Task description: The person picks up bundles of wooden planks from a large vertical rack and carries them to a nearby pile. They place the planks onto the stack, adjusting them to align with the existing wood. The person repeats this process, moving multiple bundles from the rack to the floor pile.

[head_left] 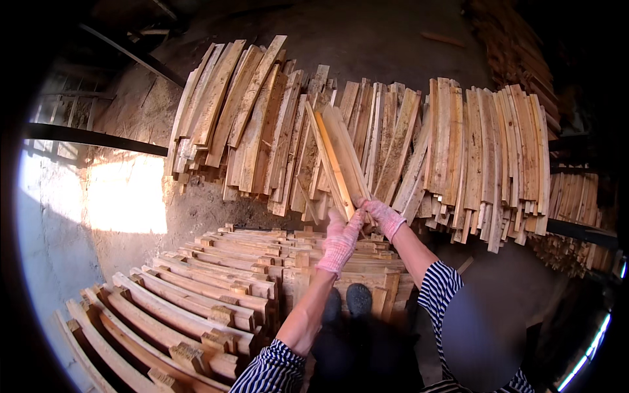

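Observation:
My left hand (341,241), in a pink knit glove, closes on the near end of a narrow wooden slat (335,171) with a yellowish edge. Right beside it, my right hand (385,217), gloved the same way, grips the near end of a wider wooden board (347,147). Slat and board point away from me, their near ends together and their far ends slightly apart. They lie over a long row of stacked wooden slats (255,128). My fingertips are partly hidden around the wood.
Closer to me, a pile of wooden slats (190,308) with short blocks between layers spreads left. Dark metal bars (98,139) flank the stacked row. More slats (576,203) stand at far right. My dark shoes (358,301) show below; a grey blurred oval covers the lower right.

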`<state>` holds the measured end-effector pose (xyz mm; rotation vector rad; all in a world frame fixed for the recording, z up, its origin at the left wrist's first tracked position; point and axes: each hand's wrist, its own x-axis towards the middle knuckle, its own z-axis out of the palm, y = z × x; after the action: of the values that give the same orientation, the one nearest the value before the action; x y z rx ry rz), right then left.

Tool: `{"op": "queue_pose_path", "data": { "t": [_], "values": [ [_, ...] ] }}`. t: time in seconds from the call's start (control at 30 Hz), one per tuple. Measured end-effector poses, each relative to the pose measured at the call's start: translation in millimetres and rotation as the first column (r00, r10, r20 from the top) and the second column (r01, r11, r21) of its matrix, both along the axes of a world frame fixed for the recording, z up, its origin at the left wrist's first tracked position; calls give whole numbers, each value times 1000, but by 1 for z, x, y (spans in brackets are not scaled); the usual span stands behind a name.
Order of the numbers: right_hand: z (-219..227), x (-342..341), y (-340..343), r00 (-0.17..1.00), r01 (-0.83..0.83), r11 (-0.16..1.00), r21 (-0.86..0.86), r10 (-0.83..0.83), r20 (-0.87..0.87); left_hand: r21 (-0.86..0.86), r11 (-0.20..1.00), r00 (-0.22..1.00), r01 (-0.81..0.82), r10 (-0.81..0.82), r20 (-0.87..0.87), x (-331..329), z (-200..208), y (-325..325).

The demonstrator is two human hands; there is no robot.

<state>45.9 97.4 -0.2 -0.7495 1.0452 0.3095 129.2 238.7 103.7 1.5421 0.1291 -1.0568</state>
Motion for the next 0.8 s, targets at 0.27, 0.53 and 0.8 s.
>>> {"op": "queue_pose_path", "data": {
  "t": [0.27, 0.53, 0.8],
  "values": [
    [292, -50, 43, 999, 24, 992, 122, -29, 46, 425, 845, 891, 326, -424, 160, -64, 219, 53],
    [536, -139, 131, 977, -117, 992, 48, 106, 183, 222, 956, 975, 191, -211, 67, -199, 470, 166],
    [692, -114, 187, 838, -269, 957, -112, 289, 462, 52, 863, 858, -502, 490, 152, -140, 583, 180]
  ]
}}
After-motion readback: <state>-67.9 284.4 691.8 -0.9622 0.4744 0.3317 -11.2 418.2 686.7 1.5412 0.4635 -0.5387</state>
